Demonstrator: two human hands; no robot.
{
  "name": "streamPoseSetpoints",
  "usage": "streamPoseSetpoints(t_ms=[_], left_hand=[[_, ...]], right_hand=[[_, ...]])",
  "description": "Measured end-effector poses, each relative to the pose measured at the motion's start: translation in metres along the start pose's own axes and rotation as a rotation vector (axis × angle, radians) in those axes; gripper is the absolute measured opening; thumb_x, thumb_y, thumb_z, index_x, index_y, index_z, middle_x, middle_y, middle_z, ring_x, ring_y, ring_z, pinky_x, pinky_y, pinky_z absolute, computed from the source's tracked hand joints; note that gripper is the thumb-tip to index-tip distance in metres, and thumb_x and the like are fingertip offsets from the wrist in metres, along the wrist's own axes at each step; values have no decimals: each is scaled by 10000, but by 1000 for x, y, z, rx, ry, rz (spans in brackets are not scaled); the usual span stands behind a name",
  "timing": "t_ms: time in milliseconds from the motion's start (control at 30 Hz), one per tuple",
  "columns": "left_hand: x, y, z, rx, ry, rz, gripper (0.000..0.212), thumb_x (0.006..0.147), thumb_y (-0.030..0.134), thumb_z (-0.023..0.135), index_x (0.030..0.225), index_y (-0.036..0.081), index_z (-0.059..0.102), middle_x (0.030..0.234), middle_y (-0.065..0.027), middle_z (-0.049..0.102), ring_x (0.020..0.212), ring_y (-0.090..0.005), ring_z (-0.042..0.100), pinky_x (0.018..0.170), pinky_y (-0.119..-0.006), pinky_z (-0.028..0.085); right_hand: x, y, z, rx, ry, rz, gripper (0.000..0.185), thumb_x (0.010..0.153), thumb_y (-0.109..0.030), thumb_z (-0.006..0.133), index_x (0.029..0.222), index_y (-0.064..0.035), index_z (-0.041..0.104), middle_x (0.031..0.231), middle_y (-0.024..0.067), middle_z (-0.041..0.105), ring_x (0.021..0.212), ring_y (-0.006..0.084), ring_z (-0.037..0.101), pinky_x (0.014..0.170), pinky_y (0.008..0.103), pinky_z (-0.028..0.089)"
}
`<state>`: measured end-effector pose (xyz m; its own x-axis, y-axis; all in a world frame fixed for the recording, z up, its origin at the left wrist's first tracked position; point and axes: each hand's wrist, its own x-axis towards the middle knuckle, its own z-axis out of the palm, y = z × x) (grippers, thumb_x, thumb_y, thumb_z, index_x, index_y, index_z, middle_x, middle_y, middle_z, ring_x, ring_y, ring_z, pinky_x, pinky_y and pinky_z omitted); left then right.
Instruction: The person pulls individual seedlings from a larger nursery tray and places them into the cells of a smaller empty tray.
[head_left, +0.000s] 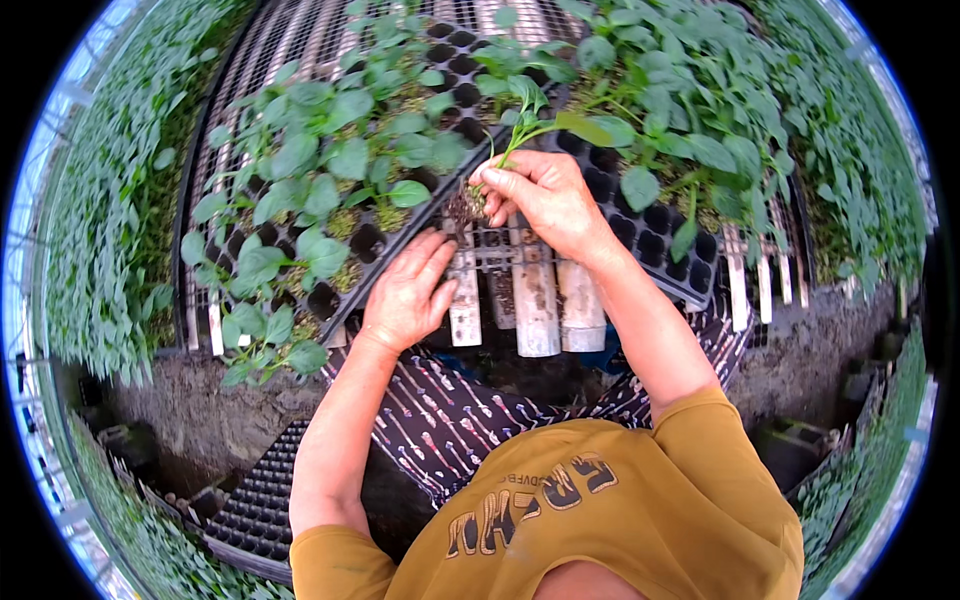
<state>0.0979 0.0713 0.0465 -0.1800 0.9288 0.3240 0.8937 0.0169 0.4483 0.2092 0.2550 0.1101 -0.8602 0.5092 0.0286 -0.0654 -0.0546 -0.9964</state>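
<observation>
A green leafy seedling with a small root plug is pinched between the thumb and fingers of my right hand. My left hand lies just below the root plug, its fingertips at the edge of the left black plastic seedling tray. That tray sits at a slant and carries many leafy seedlings among several vacant cells. Behind my right hand, another black seedling tray has vacant cells near its left and lower edges and dense seedlings on the rest.
Wire mesh over pale slats and pipes bears the trays. Dense beds of seedlings stand at the far left and far right. A black cell tray with no plants visible lies low at the left, beside my legs.
</observation>
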Motion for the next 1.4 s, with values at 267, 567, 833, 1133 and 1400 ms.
streamPoseSetpoints(t_ms=[267, 567, 833, 1133, 1400], left_hand=[[0, 4, 1, -1, -6, -19, 416, 749, 98, 603, 1149, 6, 538, 1209, -176, 514, 1138, -354, 488, 967, -396, 394], [-3, 0, 1, 47, 6, 4, 431, 738, 129, 630, 1145, 22, 537, 1211, -152, 508, 1142, -333, 486, 949, -397, 409], [-1, -2, -1, 13, 7, 23, 421, 755, 135, 623, 1146, 4, 535, 1184, -173, 523, 1124, -332, 497, 958, -389, 407], [-4, -2, -4, -16, 18, -10, 426, 754, 143, 626, 1146, 7, 532, 1191, -171, 516, 1122, -328, 499, 945, -387, 419], [-3, -5, -1, -36, 2, -20, 426, 751, 136, 627, 1142, 3, 526, 1191, -169, 513, 1134, -333, 489, 954, -391, 410]], right_hand=[[-34, -4, -76, -159, 217, 7, 178, 917, -142, 502, 906, -19, 630, 717, 33, 597, 572, 68, 536, 546, 210, 493], [-8, 11, -124, -729, 277, -167, 178, 842, -141, 584, 933, 8, 624, 768, 83, 639, 683, 168, 591, 643, 305, 485], [-32, 13, -116, -772, 430, -112, 235, 857, -162, 582, 994, 26, 612, 780, 57, 619, 619, 107, 564, 551, 257, 464], [-7, -10, -30, -585, -32, -65, 243, 878, -128, 512, 1020, 40, 616, 867, 100, 638, 723, 145, 596, 666, 264, 482], [129, 17, 26, -217, -135, 168, 283, 804, -48, 530, 1068, 5, 619, 939, 104, 648, 808, 157, 617, 744, 271, 480]])
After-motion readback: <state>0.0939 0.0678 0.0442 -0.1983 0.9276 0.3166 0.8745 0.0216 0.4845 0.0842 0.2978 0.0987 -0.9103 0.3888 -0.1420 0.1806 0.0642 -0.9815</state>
